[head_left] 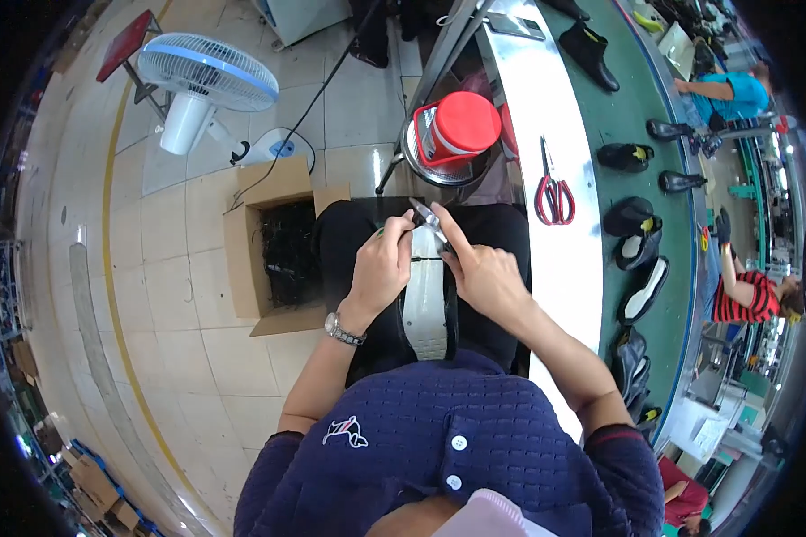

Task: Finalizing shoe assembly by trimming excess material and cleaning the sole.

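A black shoe with a white sole [426, 304] lies sole-up on my lap. My left hand [381, 268] grips its upper end on the left side; a wristwatch sits on that wrist. My right hand [479, 268] holds a small metal snipping tool [428, 220] with its tip at the toe end of the shoe, the index finger stretched along it. Both hands are close together over the shoe.
An open cardboard box [252, 259] with black pieces stands on the floor to my left. A red-lidded container [457, 125] sits ahead. Red-handled scissors [553, 192] lie on the white bench edge. Black shoes [631, 219] ride the green belt. A fan [201, 80] stands far left. Other people work at right.
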A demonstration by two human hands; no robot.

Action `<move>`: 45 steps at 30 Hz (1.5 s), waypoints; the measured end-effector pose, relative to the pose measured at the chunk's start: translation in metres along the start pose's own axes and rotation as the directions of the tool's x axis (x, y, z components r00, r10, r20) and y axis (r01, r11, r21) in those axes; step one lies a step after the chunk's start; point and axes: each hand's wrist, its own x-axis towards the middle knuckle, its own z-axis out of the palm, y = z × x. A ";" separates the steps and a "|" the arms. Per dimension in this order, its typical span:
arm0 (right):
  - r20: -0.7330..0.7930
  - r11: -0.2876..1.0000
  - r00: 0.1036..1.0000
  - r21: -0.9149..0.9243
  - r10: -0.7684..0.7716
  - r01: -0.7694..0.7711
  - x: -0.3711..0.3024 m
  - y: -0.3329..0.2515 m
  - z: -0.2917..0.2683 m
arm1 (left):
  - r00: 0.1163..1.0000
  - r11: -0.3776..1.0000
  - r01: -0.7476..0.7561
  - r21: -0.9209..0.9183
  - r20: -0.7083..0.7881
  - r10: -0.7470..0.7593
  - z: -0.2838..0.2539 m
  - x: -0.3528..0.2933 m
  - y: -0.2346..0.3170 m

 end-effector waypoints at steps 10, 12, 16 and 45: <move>0.067 0.969 0.977 0.130 0.205 -0.212 -0.005 -0.004 -0.003 | 0.990 0.990 0.094 -0.103 -0.092 -0.104 0.009 0.001 0.001; 0.009 0.997 1.000 0.066 0.027 -0.027 -0.006 0.007 -0.021 | 0.987 0.985 0.133 -0.111 -0.081 -0.142 0.007 0.001 -0.001; -0.377 0.925 0.919 0.379 0.116 0.039 -0.010 -0.017 -0.044 | 0.993 0.994 0.093 -0.065 -0.065 -0.097 0.003 -0.002 0.004; -0.162 0.482 0.459 0.150 0.873 -0.863 -0.159 0.181 0.085 | 0.990 0.974 -0.068 0.215 0.134 0.040 -0.006 0.002 0.010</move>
